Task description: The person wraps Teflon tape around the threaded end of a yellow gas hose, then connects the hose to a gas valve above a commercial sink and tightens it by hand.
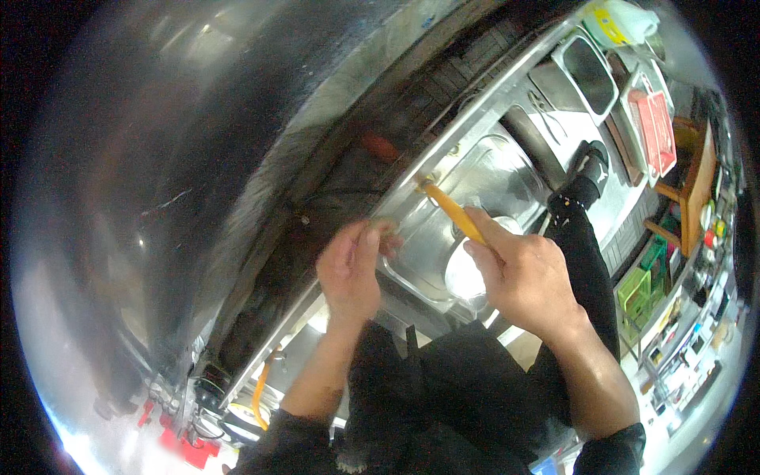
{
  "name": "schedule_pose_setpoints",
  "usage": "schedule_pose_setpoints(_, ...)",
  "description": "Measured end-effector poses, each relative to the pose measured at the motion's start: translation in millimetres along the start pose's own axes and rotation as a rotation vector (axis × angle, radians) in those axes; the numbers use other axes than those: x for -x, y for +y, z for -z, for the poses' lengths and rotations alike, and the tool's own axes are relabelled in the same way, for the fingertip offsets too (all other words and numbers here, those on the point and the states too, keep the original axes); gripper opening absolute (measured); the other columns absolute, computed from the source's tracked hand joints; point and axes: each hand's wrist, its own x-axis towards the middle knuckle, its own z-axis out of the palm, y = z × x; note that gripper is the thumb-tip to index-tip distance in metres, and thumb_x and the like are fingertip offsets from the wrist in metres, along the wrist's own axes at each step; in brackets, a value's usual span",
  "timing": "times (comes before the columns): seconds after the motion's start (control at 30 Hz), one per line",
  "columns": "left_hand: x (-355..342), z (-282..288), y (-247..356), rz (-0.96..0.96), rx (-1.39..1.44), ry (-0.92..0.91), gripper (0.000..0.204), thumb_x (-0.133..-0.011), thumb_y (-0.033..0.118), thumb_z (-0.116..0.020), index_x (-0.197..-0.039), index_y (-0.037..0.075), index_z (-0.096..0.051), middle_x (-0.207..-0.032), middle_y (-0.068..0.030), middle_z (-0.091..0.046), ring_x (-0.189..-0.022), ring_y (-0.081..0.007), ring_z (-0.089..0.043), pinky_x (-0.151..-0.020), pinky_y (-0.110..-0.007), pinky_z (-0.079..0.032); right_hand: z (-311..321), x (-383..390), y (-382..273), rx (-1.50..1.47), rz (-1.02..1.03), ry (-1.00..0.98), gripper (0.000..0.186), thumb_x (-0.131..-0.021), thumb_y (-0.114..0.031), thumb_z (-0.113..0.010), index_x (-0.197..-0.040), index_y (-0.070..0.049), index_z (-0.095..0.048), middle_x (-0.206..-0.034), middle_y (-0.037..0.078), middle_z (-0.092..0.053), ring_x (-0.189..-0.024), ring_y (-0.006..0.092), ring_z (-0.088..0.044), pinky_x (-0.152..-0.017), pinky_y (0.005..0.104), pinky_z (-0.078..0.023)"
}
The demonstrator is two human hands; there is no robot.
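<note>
My right hand (526, 273) is wrapped round a long yellow handle (455, 210), which points up and to the left over a metal sink basin. The handle ends in a small dull tip near the basin's far edge; its exact kind is unclear. To its left, my left hand (348, 265) is curled, thumb against the fingers, beside the rim of the sink basin (404, 269). Something small and pale may lie at those fingertips, too blurred to name. A bright white round thing (467, 273) sits in the basin, partly behind my right hand.
A black shoe (587, 170) is planted on the steel counter to the right. Beyond it are a metal container (586, 71), a red basket (655, 131) and a pale green jug (621, 22). A dark gap (317, 190) runs along the counter's left edge. An orange hose (260, 396) hangs lower left.
</note>
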Motion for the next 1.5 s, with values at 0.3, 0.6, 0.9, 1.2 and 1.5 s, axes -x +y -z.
schedule_pose_setpoints(0.3, -167, 32, -43, -0.071, -0.682, -0.272, 0.026, -0.098, 0.03, -0.08, -0.107, 0.006, -0.085, -0.104, -0.0143, -0.083, -0.095, -0.0269, -0.079, -0.089, -0.041, -0.061, -14, -21, -3, -0.068, 0.141, 0.087, 0.041, -0.105, -0.012, -0.064, -0.144, 0.0, -0.062, -0.102, 0.028, -0.074, -0.088, 0.0488, -0.074, -0.08, 0.0557, -0.059)
schedule_pose_setpoints(0.6, -239, 0, -236, 0.181, -0.64, -0.552, 0.021, -0.092, 0.026, -0.08, -0.097, 0.006, -0.085, -0.09, -0.0171, -0.081, -0.09, -0.0301, -0.08, -0.076, -0.046, -0.063, -15, -25, -26, 0.002, -0.015, -0.063, 0.045, -0.11, -0.012, -0.056, -0.153, 0.002, -0.057, -0.09, 0.024, -0.072, -0.076, 0.0333, -0.074, -0.075, 0.0427, -0.058)
schedule_pose_setpoints(0.9, -223, -25, -240, 0.372, -0.287, -0.683, 0.032, -0.099, 0.03, -0.081, -0.124, 0.011, -0.084, -0.115, -0.0069, -0.083, -0.1, -0.0197, -0.075, -0.091, -0.039, -0.062, -19, -20, -11, -0.042, -0.037, -0.087, 0.048, -0.109, -0.01, -0.054, -0.156, 0.003, -0.053, -0.093, 0.026, -0.073, -0.082, 0.0354, -0.079, -0.078, 0.0427, -0.06)
schedule_pose_setpoints(1.2, -216, -10, -223, 0.788, 0.062, -0.787, 0.054, -0.111, 0.052, -0.061, -0.145, 0.011, -0.071, -0.141, -0.0135, -0.071, -0.122, -0.0281, -0.068, -0.108, -0.043, -0.052, -21, -18, -3, -0.091, 0.024, -0.087, 0.052, -0.106, -0.01, -0.062, -0.156, 0.0, -0.051, -0.085, 0.027, -0.072, -0.075, 0.0445, -0.077, -0.069, 0.0478, -0.06)
schedule_pose_setpoints(1.5, -198, -14, -180, 0.604, 0.089, -0.834, 0.05, -0.11, 0.047, -0.066, -0.139, 0.007, -0.071, -0.134, -0.0091, -0.074, -0.115, -0.02, -0.068, -0.103, -0.038, -0.053, 2, -25, -6, -0.242, -0.003, -0.235, 0.059, -0.11, -0.017, -0.061, -0.163, 0.001, -0.044, -0.083, 0.021, -0.072, -0.073, 0.0362, -0.077, -0.07, 0.0447, -0.058)
